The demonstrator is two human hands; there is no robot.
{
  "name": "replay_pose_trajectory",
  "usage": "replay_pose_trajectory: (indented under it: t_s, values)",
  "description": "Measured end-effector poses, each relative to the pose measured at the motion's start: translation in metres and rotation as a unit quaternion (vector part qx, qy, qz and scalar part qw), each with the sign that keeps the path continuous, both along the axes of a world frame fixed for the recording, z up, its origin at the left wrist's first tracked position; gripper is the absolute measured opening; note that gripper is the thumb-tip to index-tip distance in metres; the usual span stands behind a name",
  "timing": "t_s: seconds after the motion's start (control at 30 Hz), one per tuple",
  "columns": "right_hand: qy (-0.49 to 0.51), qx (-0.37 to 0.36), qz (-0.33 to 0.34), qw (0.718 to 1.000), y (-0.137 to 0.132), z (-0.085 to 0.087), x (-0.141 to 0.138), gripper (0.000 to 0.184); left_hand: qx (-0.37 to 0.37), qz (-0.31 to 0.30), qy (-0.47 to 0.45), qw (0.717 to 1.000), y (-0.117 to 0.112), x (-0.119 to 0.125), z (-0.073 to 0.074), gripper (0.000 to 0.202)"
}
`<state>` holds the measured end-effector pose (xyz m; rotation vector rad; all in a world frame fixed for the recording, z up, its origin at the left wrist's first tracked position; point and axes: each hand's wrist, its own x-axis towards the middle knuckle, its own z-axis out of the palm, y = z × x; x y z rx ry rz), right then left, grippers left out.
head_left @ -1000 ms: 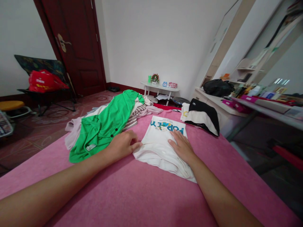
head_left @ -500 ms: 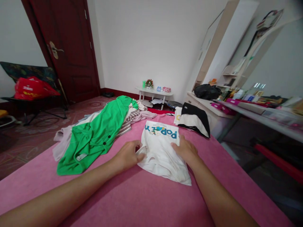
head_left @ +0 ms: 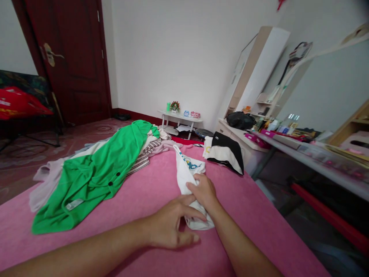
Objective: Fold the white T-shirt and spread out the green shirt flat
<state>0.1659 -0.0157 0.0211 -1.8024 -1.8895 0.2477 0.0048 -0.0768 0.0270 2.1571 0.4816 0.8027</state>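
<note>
A white T-shirt (head_left: 182, 177) with blue lettering lies on the pink bed cover (head_left: 127, 215), one side doubled over the other so that only part of the print shows. My right hand (head_left: 204, 192) is closed on the folded layer, thumb and fingers at its edge. My left hand (head_left: 171, 223) is beside the shirt's near end, thumb and fingers spread apart; its forefinger reaches over the white fabric. The two hands hide much of the shirt's lower part.
Left of the shirt lies a heap of clothes with a green cardigan (head_left: 95, 173) on top. Folded black and white clothes (head_left: 226, 152) rest at the far right of the bed. Beyond are a small white table (head_left: 181, 116) and a cluttered dressing table (head_left: 300, 144).
The left side of the white T-shirt has been folded over to the right, covering most of the lettering. Both hands have come closer together, and the left hand's fingers have spread. The view has shifted slightly.
</note>
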Motion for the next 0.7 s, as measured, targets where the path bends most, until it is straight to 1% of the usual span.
replay_pose_trajectory:
  t_s: [0.03,0.07,0.1,0.13,0.2,0.27,0.33,0.37,0.43,0.5,0.53,0.57,0.6,0.63,0.67,0.7]
  values:
    - [0.006,0.03,0.008,1.0,-0.001,0.0,-0.001,0.013,-0.043,0.012,-0.034,0.998,0.003,-0.001,-0.003,0.024]
    - [0.012,0.061,0.015,0.998,-0.002,0.0,-0.002,0.012,-0.087,0.038,-0.068,0.993,0.007,-0.002,-0.007,0.023]
    - [0.018,0.095,0.019,0.995,-0.004,0.002,-0.003,0.013,-0.123,0.077,-0.102,0.984,0.012,-0.003,-0.01,0.026]
    - [0.023,0.129,0.019,0.991,-0.006,0.006,-0.002,0.013,-0.144,0.121,-0.13,0.973,0.017,-0.004,-0.013,0.028]
    - [0.023,0.199,0.007,0.98,-0.007,0.02,0.002,0.014,-0.146,0.196,-0.155,0.957,0.029,-0.006,-0.02,0.029]
    - [0.014,0.261,-0.023,0.965,-0.003,0.041,0.014,0.017,-0.137,0.234,-0.144,0.952,0.04,-0.007,-0.028,0.027]
    - [-0.004,0.308,-0.066,0.949,0.012,0.069,0.031,0.018,-0.135,0.249,-0.116,0.952,0.048,-0.004,-0.036,0.023]
    - [-0.017,0.326,-0.089,0.941,0.024,0.084,0.042,0.019,-0.136,0.247,-0.101,0.954,0.05,-0.003,-0.04,0.021]
    - [-0.046,0.344,-0.14,0.927,0.058,0.112,0.067,0.02,-0.133,0.225,-0.069,0.963,0.051,0.001,-0.045,0.019]
    - [-0.079,0.322,-0.194,0.923,0.097,0.131,0.096,0.026,-0.135,0.203,-0.04,0.969,0.049,0.004,-0.048,0.019]
    - [-0.094,0.293,-0.217,0.926,0.116,0.136,0.112,0.031,-0.137,0.198,-0.031,0.97,0.048,0.004,-0.049,0.019]
    - [-0.107,0.244,-0.226,0.937,0.132,0.136,0.127,0.036,-0.136,0.199,-0.024,0.97,0.048,0.004,-0.049,0.018]
    - [-0.117,0.181,-0.231,0.949,0.146,0.132,0.142,0.043,-0.133,0.202,-0.019,0.97,0.048,0.004,-0.049,0.018]
    - [-0.125,0.119,-0.245,0.954,0.156,0.124,0.155,0.049,-0.126,0.206,-0.014,0.97,0.048,0.004,-0.049,0.018]
    - [-0.133,0.068,-0.267,0.952,0.163,0.113,0.166,0.055,-0.118,0.209,-0.009,0.971,0.048,0.004,-0.048,0.019]
    - [-0.139,0.036,-0.294,0.945,0.166,0.099,0.173,0.059,-0.108,0.211,-0.004,0.971,0.049,0.003,-0.048,0.019]
